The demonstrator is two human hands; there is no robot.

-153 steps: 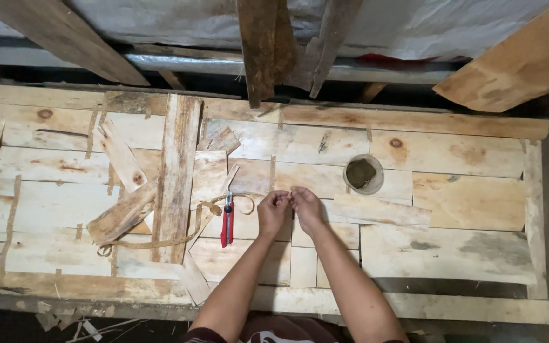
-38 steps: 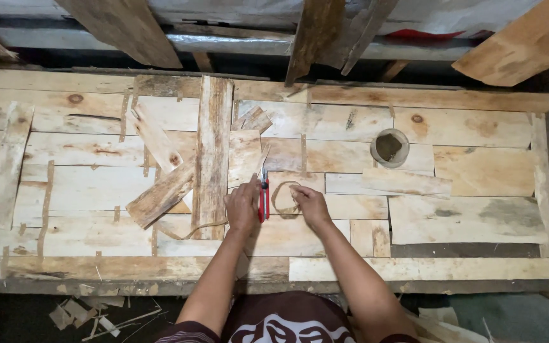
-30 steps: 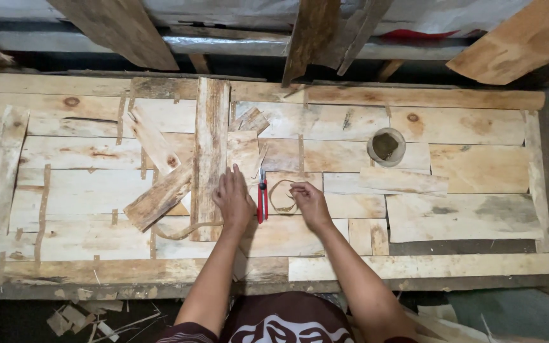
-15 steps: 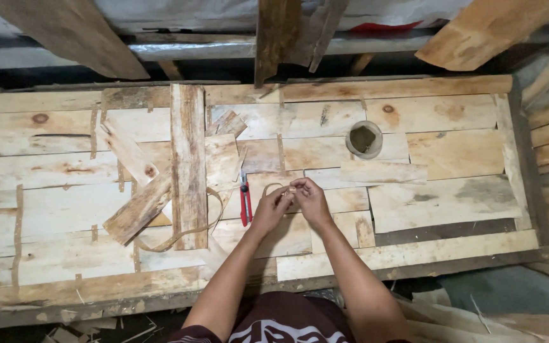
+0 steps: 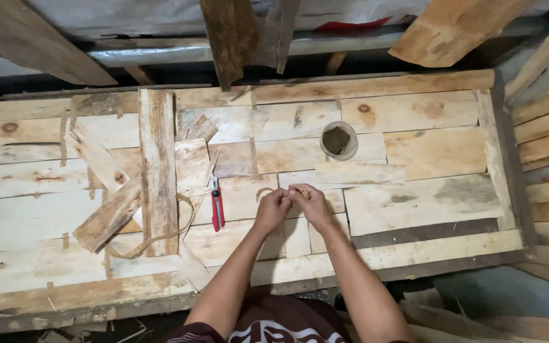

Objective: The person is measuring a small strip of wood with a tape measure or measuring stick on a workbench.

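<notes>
Forearms rise from the lower edge of the view and meet above the front half of a rough plank workbench [image 5: 414, 251]. Left hand [image 5: 273, 208] and right hand [image 5: 308, 204] touch knuckle to knuckle, both closed, pinching between them a thin pale strip [image 5: 263, 191] that curls out to the left of the left hand; how the fingers grip it cannot be told at this size. One red-handled cutter [image 5: 216, 204] lies free on the boards just left of the left hand, its long axis running front to back, so the left hand is the nearer to it. Farther left, one upright plank [image 5: 157, 165] crosses two slanted offcuts [image 5: 100, 190], with a longer curled strip [image 5: 154, 238] looping at their base. Beyond the hands and to the right stands one round container [image 5: 338, 140] holding dark matter. Stacked boards [image 5: 544, 121] line the right margin.
</notes>
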